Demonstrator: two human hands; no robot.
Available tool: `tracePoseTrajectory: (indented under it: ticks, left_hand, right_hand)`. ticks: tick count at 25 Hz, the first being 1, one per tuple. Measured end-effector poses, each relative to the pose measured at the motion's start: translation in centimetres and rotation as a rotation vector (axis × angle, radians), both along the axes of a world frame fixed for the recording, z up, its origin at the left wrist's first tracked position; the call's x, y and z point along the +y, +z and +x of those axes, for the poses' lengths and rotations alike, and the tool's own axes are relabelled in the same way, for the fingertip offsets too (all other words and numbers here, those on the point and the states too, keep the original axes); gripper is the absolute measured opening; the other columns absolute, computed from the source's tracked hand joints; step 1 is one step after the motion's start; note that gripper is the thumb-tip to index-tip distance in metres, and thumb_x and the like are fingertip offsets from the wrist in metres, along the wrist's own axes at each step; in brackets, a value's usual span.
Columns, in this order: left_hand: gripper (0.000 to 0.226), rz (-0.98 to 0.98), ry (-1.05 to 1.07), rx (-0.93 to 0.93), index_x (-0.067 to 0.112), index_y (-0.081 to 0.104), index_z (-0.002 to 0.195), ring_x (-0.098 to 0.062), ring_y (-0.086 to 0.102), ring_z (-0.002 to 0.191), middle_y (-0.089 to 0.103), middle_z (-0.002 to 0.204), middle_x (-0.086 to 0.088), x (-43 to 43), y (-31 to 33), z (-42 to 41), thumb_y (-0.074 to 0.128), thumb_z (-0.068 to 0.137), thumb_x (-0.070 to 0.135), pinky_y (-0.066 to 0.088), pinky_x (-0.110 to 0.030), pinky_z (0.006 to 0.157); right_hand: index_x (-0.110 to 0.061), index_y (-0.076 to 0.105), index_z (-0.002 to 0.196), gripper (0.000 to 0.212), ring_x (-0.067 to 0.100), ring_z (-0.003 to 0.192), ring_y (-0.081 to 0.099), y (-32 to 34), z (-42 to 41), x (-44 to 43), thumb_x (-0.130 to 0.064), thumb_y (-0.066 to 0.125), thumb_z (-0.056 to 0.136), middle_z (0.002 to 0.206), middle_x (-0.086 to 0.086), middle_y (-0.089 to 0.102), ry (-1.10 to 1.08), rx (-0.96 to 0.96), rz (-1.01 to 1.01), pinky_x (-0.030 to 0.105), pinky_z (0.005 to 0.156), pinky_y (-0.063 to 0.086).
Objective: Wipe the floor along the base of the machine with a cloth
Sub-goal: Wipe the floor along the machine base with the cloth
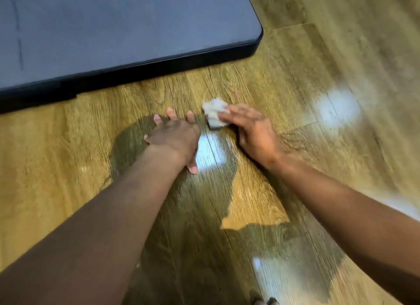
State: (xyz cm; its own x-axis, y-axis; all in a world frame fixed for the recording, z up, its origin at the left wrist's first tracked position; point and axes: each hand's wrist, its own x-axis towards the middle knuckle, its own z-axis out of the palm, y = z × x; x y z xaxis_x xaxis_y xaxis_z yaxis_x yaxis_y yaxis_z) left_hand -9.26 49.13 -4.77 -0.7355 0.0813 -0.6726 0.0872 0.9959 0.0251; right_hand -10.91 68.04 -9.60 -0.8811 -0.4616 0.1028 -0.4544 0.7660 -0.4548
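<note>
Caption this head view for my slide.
Right hand presses a cloth on the wood floor near the machine base; left hand flat.

The machine (pixel 118 27) fills the upper left of the frame, its base edge running from the left edge up toward the upper centre. The floor (pixel 295 65) takes up the rest, below and to the right of it. The cloth (pixel 214 113) lies on the floor just above mid-frame, near the base edge but apart from it. The right grip (pixel 254 131) lies over the cloth's right side. The left grip (pixel 175 136) rests flat on the floor just left of the cloth.
</note>
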Motion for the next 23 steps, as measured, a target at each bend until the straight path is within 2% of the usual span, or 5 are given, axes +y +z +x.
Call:
tracePoseTrajectory:
  ticks: [5, 11, 15, 19, 23]
  left_hand:
    - [0.137, 0.018, 0.033, -0.045, 0.004, -0.016, 0.145, -0.059, 0.005, 0.133, -0.009, 0.144, -0.038, 1.1, 0.2, -1.3, 0.085, 0.056, 0.032, 0.028, -0.063, 0.105]
    - [0.14, 0.024, 0.03, -0.047, 0.005, -0.016, 0.146, -0.056, 0.007, 0.136, -0.001, 0.148, -0.038, 0.8, -0.3, -1.6, 0.087, 0.055, 0.032, 0.027, -0.062, 0.107]
    - [0.135, -0.004, -0.005, -0.037, 0.003, -0.005, 0.148, -0.054, 0.014, 0.136, 0.014, 0.148, -0.036, 1.0, -0.4, -1.5, 0.088, 0.055, 0.033, 0.026, -0.063, 0.106]
    - [0.132, -0.036, -0.025, -0.008, 0.006, -0.002, 0.15, -0.049, 0.015, 0.138, 0.013, 0.15, -0.033, 0.9, 0.1, -0.9, 0.086, 0.057, 0.038, 0.017, -0.057, 0.111]
    - [0.138, -0.008, 0.034, 0.011, 0.014, -0.017, 0.148, -0.049, 0.007, 0.139, -0.004, 0.153, -0.027, 0.4, 0.2, -0.4, 0.086, 0.058, 0.038, 0.017, -0.053, 0.111]
  right_hand:
    - [-0.012, 0.059, 0.127, 0.045, 0.03, 0.122, 0.052, 0.8, -9.8, 2.6, 0.009, 0.049, 0.089, 0.133, 0.011, 0.056, -0.013, -0.005, 0.143, 0.04, 0.108, 0.038]
    - [-0.015, 0.064, 0.118, 0.032, 0.01, 0.113, 0.052, 0.9, -3.5, 2.4, -0.018, 0.045, 0.093, 0.131, 0.006, 0.055, -0.091, 0.017, -0.018, 0.001, 0.101, 0.027]
    - [-0.015, 0.065, 0.116, 0.033, 0.021, 0.114, 0.057, 1.1, 1.1, 6.3, -0.02, 0.045, 0.09, 0.124, 0.009, 0.061, 0.285, 0.068, 0.067, 0.034, 0.1, 0.044]
    - [-0.018, 0.061, 0.124, 0.036, 0.017, 0.117, 0.056, 1.1, -5.4, 5.0, -0.005, 0.048, 0.094, 0.134, 0.007, 0.055, -0.036, 0.044, 0.121, 0.014, 0.105, 0.032]
    - [-0.015, 0.066, 0.118, 0.034, 0.024, 0.117, 0.058, 0.3, 2.4, 5.4, -0.011, 0.046, 0.091, 0.126, 0.007, 0.06, -0.03, 0.044, 0.042, 0.031, 0.106, 0.036]
